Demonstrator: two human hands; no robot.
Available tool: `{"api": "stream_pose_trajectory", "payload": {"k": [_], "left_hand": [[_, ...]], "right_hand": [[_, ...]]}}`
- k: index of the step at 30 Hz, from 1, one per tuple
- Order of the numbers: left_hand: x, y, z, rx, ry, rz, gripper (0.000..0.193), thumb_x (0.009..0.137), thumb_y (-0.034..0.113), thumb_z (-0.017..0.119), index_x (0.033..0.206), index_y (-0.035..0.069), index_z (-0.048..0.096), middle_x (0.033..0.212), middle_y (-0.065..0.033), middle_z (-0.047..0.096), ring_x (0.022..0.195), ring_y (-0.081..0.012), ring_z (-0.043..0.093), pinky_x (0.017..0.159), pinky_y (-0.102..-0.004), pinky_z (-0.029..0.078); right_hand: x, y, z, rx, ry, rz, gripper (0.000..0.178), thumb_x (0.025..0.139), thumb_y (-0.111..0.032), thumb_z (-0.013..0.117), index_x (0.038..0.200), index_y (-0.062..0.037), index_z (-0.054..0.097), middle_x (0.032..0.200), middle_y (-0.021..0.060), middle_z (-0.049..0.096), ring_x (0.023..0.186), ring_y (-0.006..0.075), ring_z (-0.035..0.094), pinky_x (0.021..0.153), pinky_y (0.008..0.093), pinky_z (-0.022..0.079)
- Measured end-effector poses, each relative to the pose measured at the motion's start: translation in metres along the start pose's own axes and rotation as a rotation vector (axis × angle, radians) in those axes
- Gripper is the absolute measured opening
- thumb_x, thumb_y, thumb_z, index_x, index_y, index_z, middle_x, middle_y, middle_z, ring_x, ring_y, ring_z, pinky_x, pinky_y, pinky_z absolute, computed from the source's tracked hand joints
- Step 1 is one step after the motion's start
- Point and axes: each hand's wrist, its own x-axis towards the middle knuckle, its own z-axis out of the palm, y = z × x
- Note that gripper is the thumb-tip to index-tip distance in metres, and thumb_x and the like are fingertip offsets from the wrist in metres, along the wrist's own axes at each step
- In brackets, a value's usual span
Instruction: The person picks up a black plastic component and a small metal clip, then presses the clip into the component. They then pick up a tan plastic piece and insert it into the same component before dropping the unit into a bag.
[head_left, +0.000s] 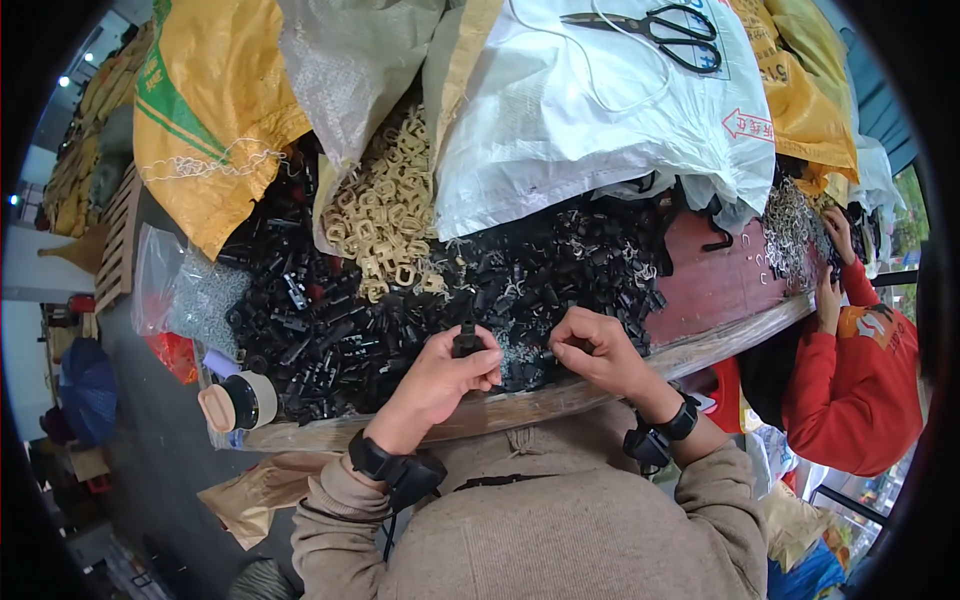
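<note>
My left hand (447,372) is closed round a small black plastic part (466,343), which stands upright between thumb and fingers. To its right, a short gap away, my right hand (605,352) has its fingertips pressed together; whatever they pinch, if anything, is too small to make out. Both hands are above the near edge of a table, over a wide heap of black plastic parts (325,345). Small silvery metal pieces (518,352) are scattered between the hands. Beige ring-like parts (385,220) spill from a sack behind the heap.
A white woven sack (600,130) lies at the back with black scissors (680,38) on it. Left stand a yellow sack (220,100), a bag of small metal pieces (208,300) and a lidded cup (245,402). At right, a person in red (860,370) handles metal pieces (790,230).
</note>
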Motion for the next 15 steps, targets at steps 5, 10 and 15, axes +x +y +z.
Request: {"api": "stream_pose_trajectory", "payload": {"k": [5,10,15], "left_hand": [[0.016,-0.015,0.019,-0.115,-0.091,-0.083,0.028,0.081,0.008,0.054,0.108,0.004,0.045,0.087,-0.0045,0.054,0.064,-0.0118,0.053,0.056,-0.0232,0.044],[0.013,-0.019,0.031,-0.318,-0.205,-0.125,0.032,0.085,0.014,0.052,0.114,0.003,0.042,0.095,-0.0055,0.053,0.072,-0.0124,0.052,0.060,-0.0222,0.043],[0.010,-0.023,0.031,-0.164,-0.107,-0.097,0.038,0.087,0.018,0.050,0.119,0.001,0.039,0.098,-0.0065,0.054,0.081,-0.0151,0.055,0.064,-0.0218,0.044]], "right_hand": [[-0.006,-0.002,-0.003,-0.001,0.032,-0.025,0.005,0.074,-0.006,0.058,0.075,-0.0016,0.055,0.069,0.0050,0.050,0.061,0.0134,0.049,0.052,0.0244,0.038],[-0.010,-0.006,0.003,-0.027,0.077,-0.175,0.007,0.071,-0.004,0.060,0.077,-0.0039,0.056,0.075,0.0054,0.050,0.068,0.0162,0.048,0.058,0.0250,0.037],[-0.017,-0.008,0.006,-0.282,0.113,-0.289,0.015,0.066,-0.004,0.065,0.079,-0.0065,0.058,0.089,0.0075,0.051,0.081,0.0217,0.048,0.068,0.0298,0.037]]}}
